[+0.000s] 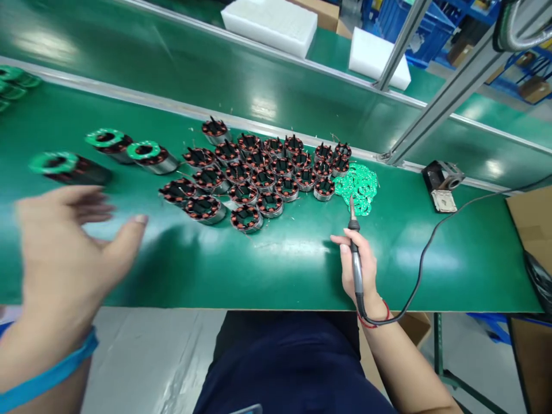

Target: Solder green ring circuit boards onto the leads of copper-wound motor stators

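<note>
My left hand [73,241] is at the left, blurred, with thumb and fingers apart and nothing in them. Just beyond its fingers a motor stator with a green ring board [71,168] lies tilted on the bench, blurred too. Two more stators with green boards, a left one [110,144] and a right one [153,156], lie behind it. My right hand [361,261] is closed around a soldering iron [356,261], its tip pointing away from me at a pile of green ring boards [359,187]. Left of that pile stand several bare stators [245,218] with copper windings.
A soldering iron stand [443,187] with a sponge tray sits at the right, and the iron's black cord [425,253] loops toward it. More green-topped parts [17,83] are at the far left. White foam blocks [271,23] lie behind the metal rail. A cardboard box [532,215] borders the right.
</note>
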### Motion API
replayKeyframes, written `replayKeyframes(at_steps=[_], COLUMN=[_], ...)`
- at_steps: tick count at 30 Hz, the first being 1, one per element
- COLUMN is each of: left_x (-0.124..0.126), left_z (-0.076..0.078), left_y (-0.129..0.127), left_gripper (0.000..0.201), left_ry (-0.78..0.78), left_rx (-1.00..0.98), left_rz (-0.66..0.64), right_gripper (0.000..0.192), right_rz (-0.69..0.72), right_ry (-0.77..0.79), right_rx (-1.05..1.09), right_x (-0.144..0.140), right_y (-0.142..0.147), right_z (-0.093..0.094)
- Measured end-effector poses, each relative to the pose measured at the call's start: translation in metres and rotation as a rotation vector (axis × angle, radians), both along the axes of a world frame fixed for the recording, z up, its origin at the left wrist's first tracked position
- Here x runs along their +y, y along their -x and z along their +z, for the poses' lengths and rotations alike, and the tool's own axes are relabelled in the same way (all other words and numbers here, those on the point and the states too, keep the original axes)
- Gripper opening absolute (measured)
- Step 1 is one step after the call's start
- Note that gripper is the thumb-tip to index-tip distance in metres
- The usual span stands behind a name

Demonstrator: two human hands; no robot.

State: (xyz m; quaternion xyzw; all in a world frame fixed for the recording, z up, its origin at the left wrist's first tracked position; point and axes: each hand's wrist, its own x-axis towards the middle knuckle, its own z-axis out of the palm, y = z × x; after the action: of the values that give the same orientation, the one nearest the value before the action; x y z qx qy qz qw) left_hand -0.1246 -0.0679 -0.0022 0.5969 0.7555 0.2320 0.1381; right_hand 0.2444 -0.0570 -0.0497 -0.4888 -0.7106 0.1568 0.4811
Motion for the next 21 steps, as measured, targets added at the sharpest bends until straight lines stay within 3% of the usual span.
replayKeyframes(at_steps=[5, 8, 11, 13, 17, 21], left_x=[0.004, -0.008, -0.024, -0.032, -0.035, -0.022], left_z=[-0.002, -0.011, -0.026, -0.038, -0.055, -0.053], left_y=[-0.043, -0.047, -0.043, -0.045, -0.064, -0.101], left_gripper=[0.049, 0.037, 0.022, 0.019, 0.045, 0.045], left_ry=[0.196, 0.138, 0.046, 0.011, -0.004, -0.013], left_rx=[0.064, 0.132, 0.134, 0.025, -0.15, -0.151], left_rz=[-0.13, -0.108, -0.243, -0.335, -0.395, -0.546], right_gripper=[0.032, 0.033, 0.045, 0.05, 0.053, 0.053], right_rz=[0.022, 0.024, -0.048, -0.129, -0.129, 0.018], right_ry=[0.068, 0.163, 0.22, 0.239, 0.304, 0.377], right_rx=[0.111, 0.008, -0.169, -0.275, -0.428, -0.495], right_x=[0.005, 0.02, 0.044, 0.061, 0.081, 0.071], right_y=[-0.001, -0.012, -0.025, -0.031, -0.033, -0.024], right_z=[-0.006, -0.004, -0.002, -0.001, 0.001, 0.006])
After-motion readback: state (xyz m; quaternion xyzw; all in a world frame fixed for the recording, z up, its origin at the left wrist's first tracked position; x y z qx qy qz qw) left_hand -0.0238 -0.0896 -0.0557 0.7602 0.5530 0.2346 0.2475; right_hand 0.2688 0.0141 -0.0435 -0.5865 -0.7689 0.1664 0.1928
